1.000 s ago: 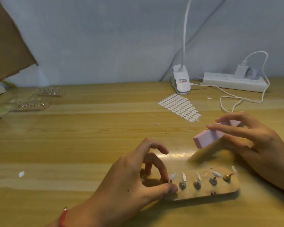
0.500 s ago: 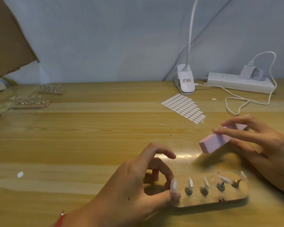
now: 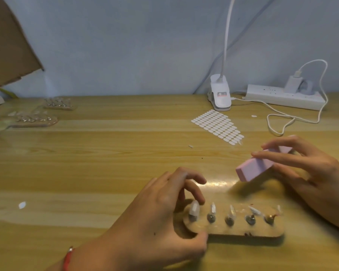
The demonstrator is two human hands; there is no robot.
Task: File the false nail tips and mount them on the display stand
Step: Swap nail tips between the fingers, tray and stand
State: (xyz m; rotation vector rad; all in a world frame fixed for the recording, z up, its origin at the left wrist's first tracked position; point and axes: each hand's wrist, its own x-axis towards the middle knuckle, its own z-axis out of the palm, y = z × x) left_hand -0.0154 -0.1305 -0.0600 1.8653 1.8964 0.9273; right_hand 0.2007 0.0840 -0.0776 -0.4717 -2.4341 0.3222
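Observation:
A wooden display stand (image 3: 239, 230) lies near the table's front edge, with several metal pegs that each carry a clear false nail tip. The leftmost tip (image 3: 193, 209) stands upright on its peg. My left hand (image 3: 155, 218) curls around the stand's left end. Its thumb touches the front corner, and its fingers are spread just behind that tip with nothing between them. My right hand (image 3: 317, 173) holds a pink buffer block (image 3: 250, 169) in the air, behind and to the right of the stand.
A sheet of white adhesive tabs (image 3: 217, 126) lies behind the stand. A clip lamp (image 3: 220, 94), a power strip (image 3: 282, 96) and a looped cable (image 3: 278, 122) sit at the back right. Two more stands (image 3: 33, 120) and cardboard (image 3: 8, 45) are at far left. A loose tip (image 3: 22, 205) lies at front left.
My left fingers, which were pinching the leftmost tip onto its peg, have let go; the tip now stands free. The right hand with the block has barely moved.

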